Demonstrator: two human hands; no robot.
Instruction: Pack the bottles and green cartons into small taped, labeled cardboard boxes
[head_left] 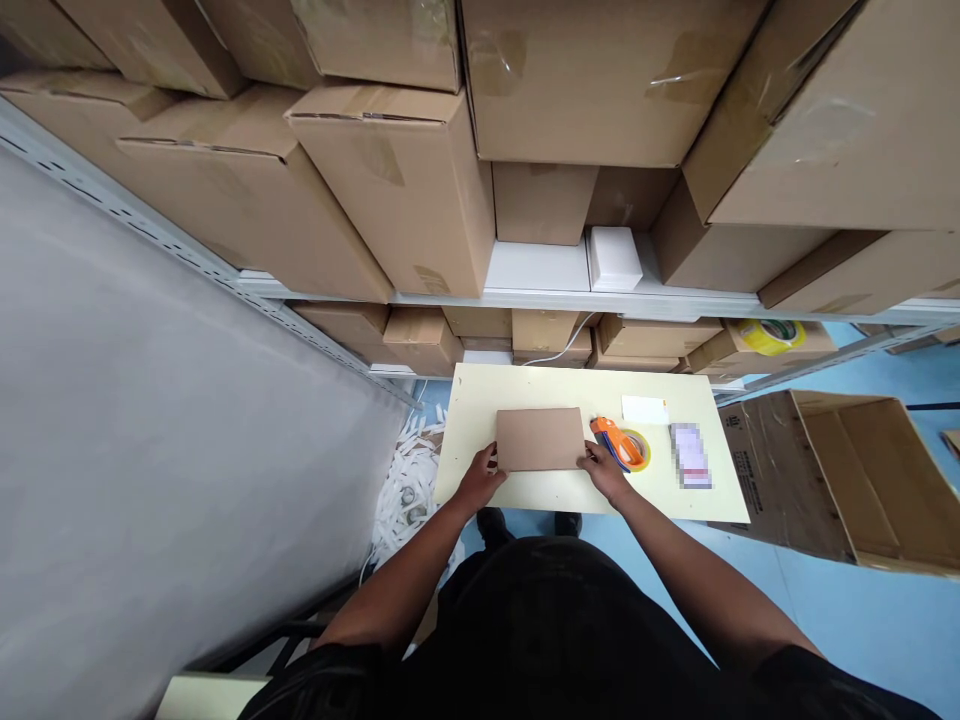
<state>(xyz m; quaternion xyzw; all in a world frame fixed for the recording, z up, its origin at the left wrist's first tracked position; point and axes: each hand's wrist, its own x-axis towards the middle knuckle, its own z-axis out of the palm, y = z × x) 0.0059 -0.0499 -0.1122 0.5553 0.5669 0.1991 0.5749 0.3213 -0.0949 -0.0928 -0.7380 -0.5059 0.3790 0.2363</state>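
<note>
- Pale-yellow rectangular tabletop (pixel 540 388) stands before white metal shelving (pixel 536 268).
- Flat brown rectangular cardboard box (pixel 540 439) is left of tabletop centre.
- Left hand (pixel 480 478), right hand (pixel 604 472): fingers grasp its opposite ends.

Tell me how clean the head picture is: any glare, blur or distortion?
Head view: glare on glossy packing tape across stacked brown cardboard boxes; head view: wide-lens stretching toward the edges; head view: pixelation over the lilac rectangular item; head view: left hand, right hand and flat brown cardboard box reasonably sharp.

Plain brown cardboard box (pixel 539 439), level, between hands (pixel 478 481)
</note>
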